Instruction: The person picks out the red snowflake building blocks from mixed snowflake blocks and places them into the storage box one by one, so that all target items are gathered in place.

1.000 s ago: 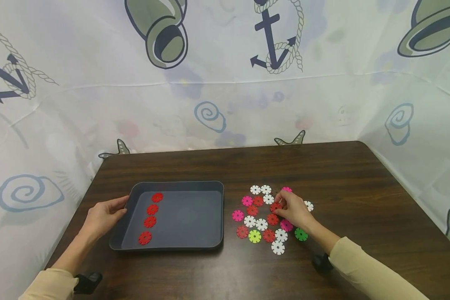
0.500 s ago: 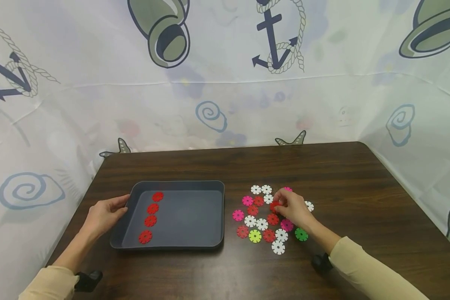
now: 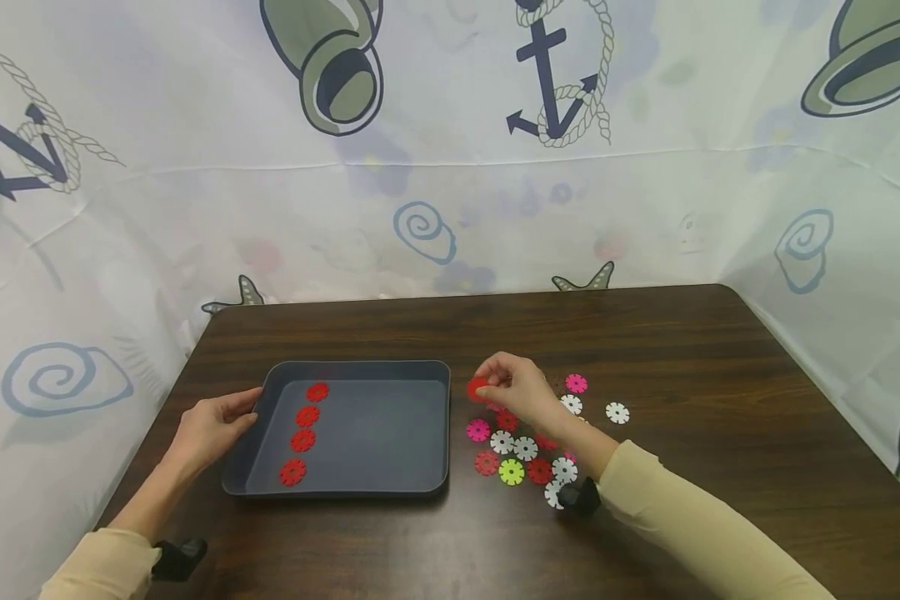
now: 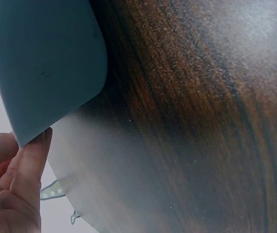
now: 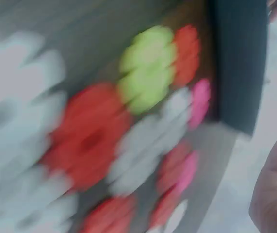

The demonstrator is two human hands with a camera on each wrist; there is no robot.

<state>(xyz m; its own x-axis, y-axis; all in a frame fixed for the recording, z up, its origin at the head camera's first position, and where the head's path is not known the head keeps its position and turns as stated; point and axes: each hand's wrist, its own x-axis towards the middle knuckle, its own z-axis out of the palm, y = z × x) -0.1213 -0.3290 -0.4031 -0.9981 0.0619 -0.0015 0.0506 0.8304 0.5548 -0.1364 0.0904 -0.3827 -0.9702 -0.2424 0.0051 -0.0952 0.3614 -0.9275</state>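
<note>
A dark grey rectangular tray (image 3: 375, 433) stands on the left of the table, with a column of red notched discs (image 3: 305, 416) inside it. My left hand (image 3: 208, 429) pinches the tray's left rim between thumb and fingers; the left wrist view shows those fingers (image 4: 29, 170) at the tray's corner. Just right of the tray's right wall, my right hand (image 3: 521, 390) holds up a red notched disc (image 3: 477, 389) between thumb and fingertips. Beneath and behind that hand lie loose discs in white, pink, red and a yellow-green one (image 3: 512, 472). The right forearm hides some of them.
The brown wooden table (image 3: 720, 400) reaches back to a white printed cloth (image 3: 480, 217). A white disc (image 3: 617, 413) and a pink disc (image 3: 576, 383) lie toward the right of the pile. Black wrist cameras sit on both forearms.
My right hand has lifted a red disc from the pile and carried it left toward the tray. The left hand stays at the tray's rim.
</note>
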